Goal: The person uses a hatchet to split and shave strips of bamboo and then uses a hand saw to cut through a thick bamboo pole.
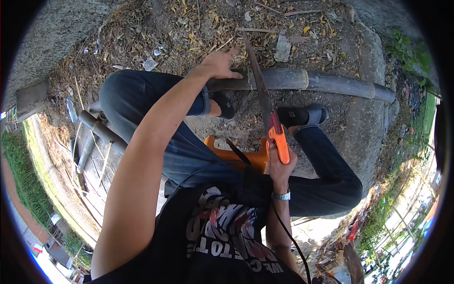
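My right hand is closed around the orange handle of a handsaw. Its long dark blade points away from me and crosses over a thick grey-green bamboo pole lying across the ground. Just left of the blade, my left hand is at the pole's far side, with the thumb on or right beside the bamboo and the fingers spread apart. Whether the blade has bitten into the pole cannot be made out. Pale rings mark the bamboo's joints.
My feet in dark slippers are just on the near side of the pole. An orange plastic seat is under me. More bamboo pieces lie at the left. A concrete edge runs along the right, and dry leaves and litter cover the soil beyond.
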Action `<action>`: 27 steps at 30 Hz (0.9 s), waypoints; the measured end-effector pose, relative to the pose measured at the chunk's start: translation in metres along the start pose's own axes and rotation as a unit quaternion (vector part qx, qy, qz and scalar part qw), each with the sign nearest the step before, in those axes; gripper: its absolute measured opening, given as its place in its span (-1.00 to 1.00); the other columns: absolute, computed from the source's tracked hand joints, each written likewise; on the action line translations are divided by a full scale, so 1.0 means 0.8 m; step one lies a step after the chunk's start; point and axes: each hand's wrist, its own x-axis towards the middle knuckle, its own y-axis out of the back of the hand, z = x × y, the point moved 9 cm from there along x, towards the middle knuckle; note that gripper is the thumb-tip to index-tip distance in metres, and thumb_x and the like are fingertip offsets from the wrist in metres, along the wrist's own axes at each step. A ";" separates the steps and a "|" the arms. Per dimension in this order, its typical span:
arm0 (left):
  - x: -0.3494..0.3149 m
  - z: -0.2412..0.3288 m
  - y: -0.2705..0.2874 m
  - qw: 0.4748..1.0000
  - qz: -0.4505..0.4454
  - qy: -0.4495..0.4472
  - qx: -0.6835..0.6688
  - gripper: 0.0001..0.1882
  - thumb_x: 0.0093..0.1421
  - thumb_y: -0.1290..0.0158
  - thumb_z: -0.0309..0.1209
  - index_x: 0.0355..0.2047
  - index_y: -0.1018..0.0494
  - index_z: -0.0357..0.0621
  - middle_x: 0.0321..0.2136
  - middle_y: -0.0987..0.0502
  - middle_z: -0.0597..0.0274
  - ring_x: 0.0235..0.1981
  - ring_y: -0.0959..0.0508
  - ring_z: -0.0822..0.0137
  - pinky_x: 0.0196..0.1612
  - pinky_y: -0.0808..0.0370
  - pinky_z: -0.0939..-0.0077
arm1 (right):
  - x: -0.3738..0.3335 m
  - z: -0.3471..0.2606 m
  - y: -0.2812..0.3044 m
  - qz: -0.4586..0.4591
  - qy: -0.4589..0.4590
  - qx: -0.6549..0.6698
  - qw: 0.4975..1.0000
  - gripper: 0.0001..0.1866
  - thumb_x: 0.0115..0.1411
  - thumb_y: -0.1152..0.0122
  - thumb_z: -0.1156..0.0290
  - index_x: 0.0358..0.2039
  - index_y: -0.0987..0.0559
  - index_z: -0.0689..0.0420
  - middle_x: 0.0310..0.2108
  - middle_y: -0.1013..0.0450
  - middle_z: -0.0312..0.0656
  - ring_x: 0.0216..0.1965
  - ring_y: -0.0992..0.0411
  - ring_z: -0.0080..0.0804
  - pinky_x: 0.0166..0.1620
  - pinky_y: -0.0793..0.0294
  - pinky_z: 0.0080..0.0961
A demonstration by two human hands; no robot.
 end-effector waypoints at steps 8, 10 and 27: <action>-0.024 -0.009 -0.102 0.995 0.031 0.073 0.067 0.15 -0.32 -0.51 0.00 0.30 -0.27 -0.08 0.07 -0.53 -0.08 0.13 -0.51 -0.10 0.03 -0.53 -0.11 | -0.002 -0.011 -0.008 0.005 0.038 -0.050 0.998 -0.85 0.22 -0.31 0.49 -0.28 -0.66 0.33 -0.60 -0.51 -0.23 -0.58 -0.41 -0.62 -0.47 -0.38 -0.52; -0.012 -0.010 -0.081 0.997 -0.017 0.069 0.026 0.12 -0.33 -0.51 -0.03 0.28 -0.30 -0.08 0.02 -0.56 -0.07 0.09 -0.56 -0.06 0.03 -0.55 -0.03 | -0.005 -0.020 -0.007 0.005 0.065 -0.076 0.995 -0.86 0.21 -0.32 0.49 -0.32 -0.65 0.32 -0.63 -0.49 -0.20 -0.62 -0.42 -0.57 -0.48 -0.38 -0.50; 0.007 -0.040 -0.036 0.998 -0.005 0.068 0.012 -0.01 -0.22 -0.42 0.18 0.20 -0.40 0.00 -0.06 -0.63 0.05 -0.01 -0.64 0.05 0.08 -0.58 0.15 | -0.003 -0.045 -0.026 0.003 0.107 -0.117 0.987 -0.90 0.17 -0.32 0.50 -0.42 -0.59 0.24 -0.69 -0.43 -0.17 -0.71 -0.41 -0.36 -0.55 -0.36 -0.40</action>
